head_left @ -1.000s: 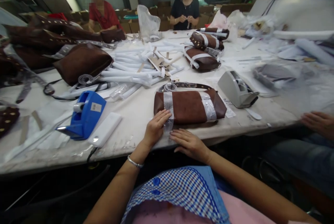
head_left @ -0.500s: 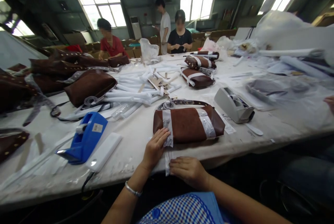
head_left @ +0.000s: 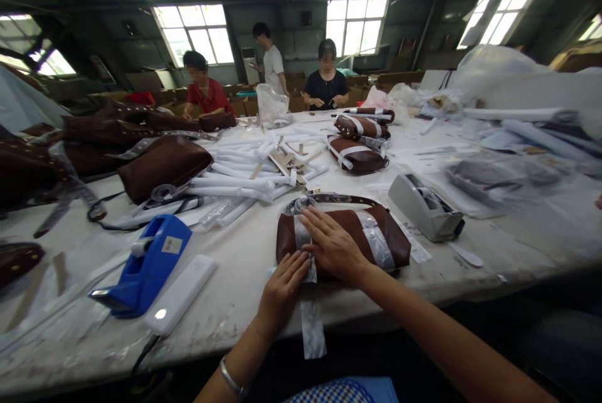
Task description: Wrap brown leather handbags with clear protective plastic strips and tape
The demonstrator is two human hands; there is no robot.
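A brown leather handbag (head_left: 345,227) lies at the table's front edge with two whitish wrapping strips around it. My left hand (head_left: 285,284) rests at the lower end of the left strip (head_left: 301,237), fingers stretched out against the bag. Across that same strip lies my right hand (head_left: 333,243), its fingers extended over the bag's front and partly hiding it. From below the bag a loose end of clear film (head_left: 313,328) hangs over the table edge. The studded handle (head_left: 348,199) lies behind the bag, with a wrapped coil at its left end.
A blue tape dispenser (head_left: 145,265) and a white power bank-like box (head_left: 183,293) stand left; a grey tape dispenser (head_left: 426,209) stands right. White foam tubes (head_left: 235,183) lie beyond, near more brown bags (head_left: 164,165). Several people work behind the table.
My right hand has moved up from the loose film at the table edge onto the bag's left strip. My left hand stays at the strip's lower end. The view has tilted upward.
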